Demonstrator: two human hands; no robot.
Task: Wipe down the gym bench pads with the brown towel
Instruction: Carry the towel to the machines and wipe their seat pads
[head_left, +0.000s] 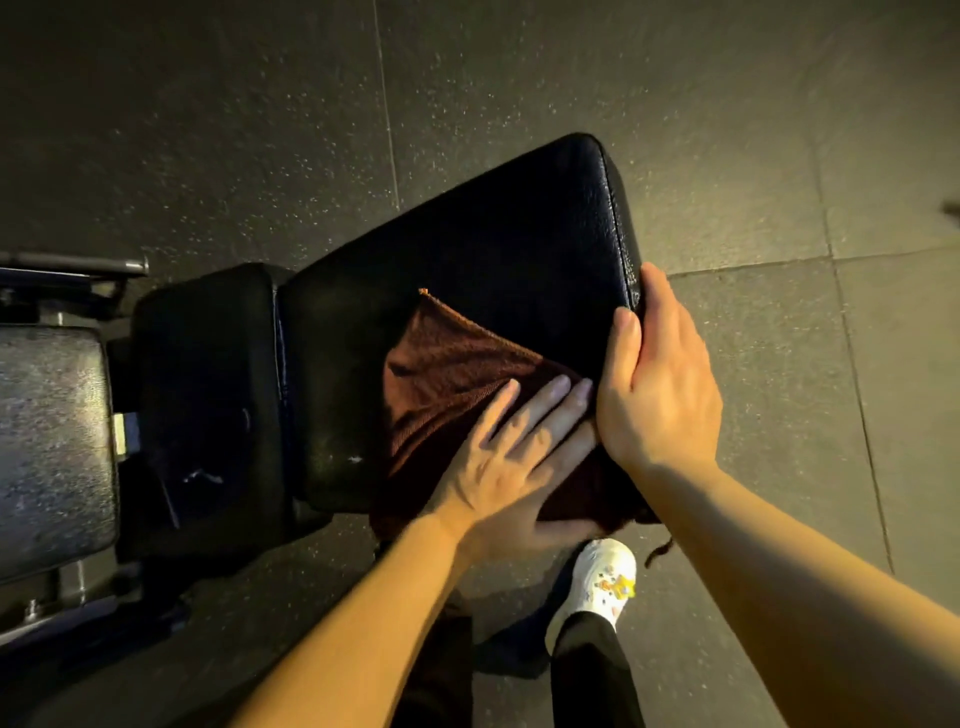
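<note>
Two bare hands work on the long back pad (467, 249) of a gym bench. Left hand (511, 457): fingers (545, 402) straight and slightly spread, laid flat on the brown towel (441, 364), pressing it onto the pad; thumb runs under the near edge where the towel hangs over the side. Right hand (657, 389): fingers curled over the pad's far-right end, thumb lying along the top corner, gripping the pad edge just beside the left fingertips. Towel lies rumpled on the near-right part of the back pad, one corner pointing toward the pad's middle. Pad is black, textured vinyl, glossy along the end seam. A shorter seat pad (208, 395) sits just left of it, separated by a narrow gap, with small pale scuffs. Further left, a grey speckled pad (52, 447) and metal frame parts. Floor (675, 130): dark speckled rubber tiles with visible seams. A white shoe (597, 582) with charms and a dark trouser leg stand below the bench.
</note>
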